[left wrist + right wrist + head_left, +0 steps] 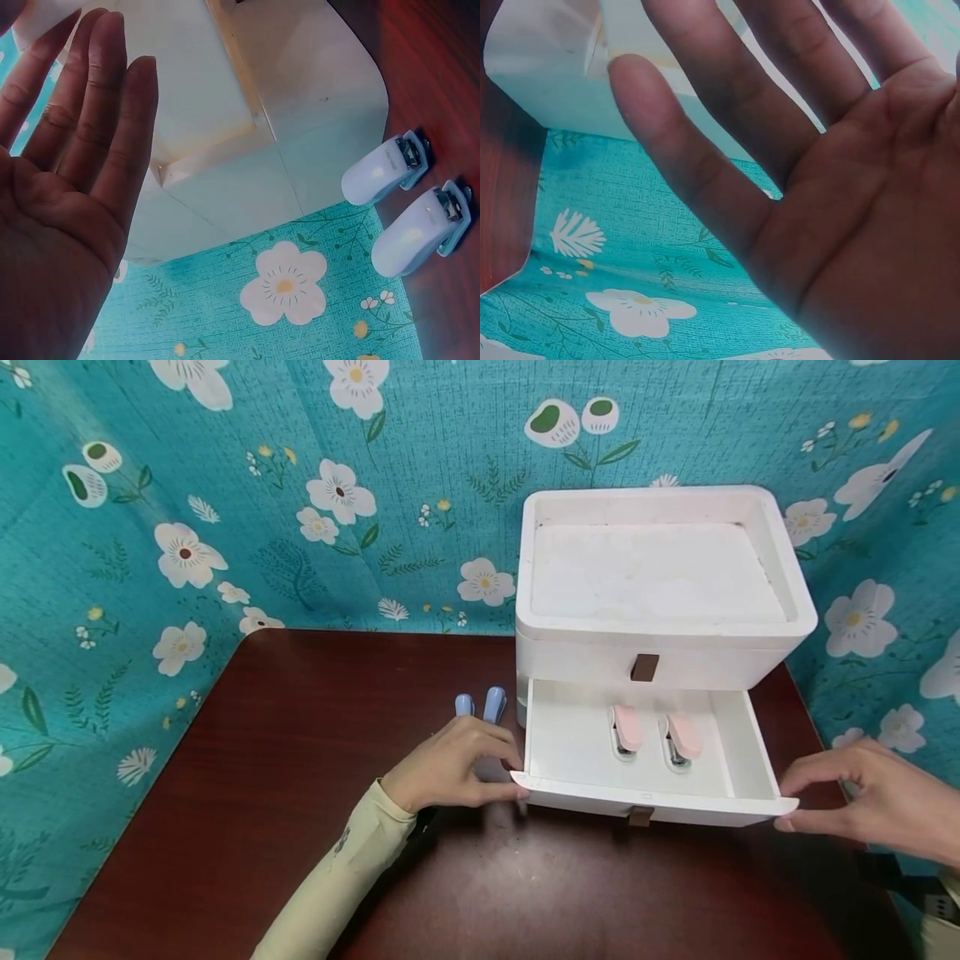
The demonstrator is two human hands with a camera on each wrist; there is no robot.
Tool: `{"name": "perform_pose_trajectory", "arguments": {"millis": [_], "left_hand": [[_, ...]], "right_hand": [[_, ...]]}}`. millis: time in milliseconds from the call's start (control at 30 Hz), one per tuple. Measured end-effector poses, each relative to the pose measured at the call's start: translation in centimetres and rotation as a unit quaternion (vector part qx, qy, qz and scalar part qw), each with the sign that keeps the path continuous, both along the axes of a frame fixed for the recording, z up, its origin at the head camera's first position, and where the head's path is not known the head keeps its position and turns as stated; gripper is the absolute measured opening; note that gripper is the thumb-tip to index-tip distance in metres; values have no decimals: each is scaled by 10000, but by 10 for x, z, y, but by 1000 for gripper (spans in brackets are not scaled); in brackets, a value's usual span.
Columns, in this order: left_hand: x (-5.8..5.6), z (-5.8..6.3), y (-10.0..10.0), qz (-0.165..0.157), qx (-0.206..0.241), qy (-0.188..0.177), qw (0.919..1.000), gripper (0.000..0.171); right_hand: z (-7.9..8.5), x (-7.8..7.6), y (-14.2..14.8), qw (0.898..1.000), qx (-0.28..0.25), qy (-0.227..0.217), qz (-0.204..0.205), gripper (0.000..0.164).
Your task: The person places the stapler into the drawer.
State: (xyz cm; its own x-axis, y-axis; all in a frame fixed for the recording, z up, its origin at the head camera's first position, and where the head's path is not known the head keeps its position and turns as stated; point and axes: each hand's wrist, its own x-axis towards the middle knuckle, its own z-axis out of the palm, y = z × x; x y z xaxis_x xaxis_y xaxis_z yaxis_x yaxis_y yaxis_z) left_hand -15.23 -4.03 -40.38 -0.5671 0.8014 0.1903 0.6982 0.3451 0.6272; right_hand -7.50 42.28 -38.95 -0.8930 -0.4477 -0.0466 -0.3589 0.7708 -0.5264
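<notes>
A white drawer [577,792] stands pulled out from the lower part of a white desktop organizer [577,652]. My left hand [457,764] pinches the left end of the drawer front between thumb and fingers. At the opposite end, my right hand [877,797] pinches the right corner the same way. Inside the drawer lie two small pink staplers, a left one [628,727] and a right one [684,737], side by side. Two light blue staplers [373,176] [412,236] sit on the table left of the organizer; in the head view my left hand partly hides them.
The organizer has an open tray [660,572] on top and an upper drawer, pushed in, with a brown pull tab [645,667]. Everything stands on a dark red-brown table [300,760]. A teal flowered cloth [420,468] hangs behind and along both sides.
</notes>
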Motion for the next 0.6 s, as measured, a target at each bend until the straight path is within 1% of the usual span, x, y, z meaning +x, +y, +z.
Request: {"name": "perform_pose_trajectory", "arguments": {"millis": [133,267,400,500,600], "left_hand": [[-1,-1,-1,65,36,33,10000,14],[-6,-3,-2,226,163,-5,9996,13],[-11,-6,0,266,347,62,9990,12],[-16,-7,3,269,444,244,9984,11],[-19,-8,4,392,501,427,9971,12]], "right_hand": [[1,-2,-2,9996,247,14,-161,24],[0,-6,-4,9988,361,121,-310,27],[-2,-9,-4,9961,387,514,-607,31],[-2,-11,-3,9922,351,870,-820,34],[-3,-14,-3,9883,298,1175,-929,35]]}}
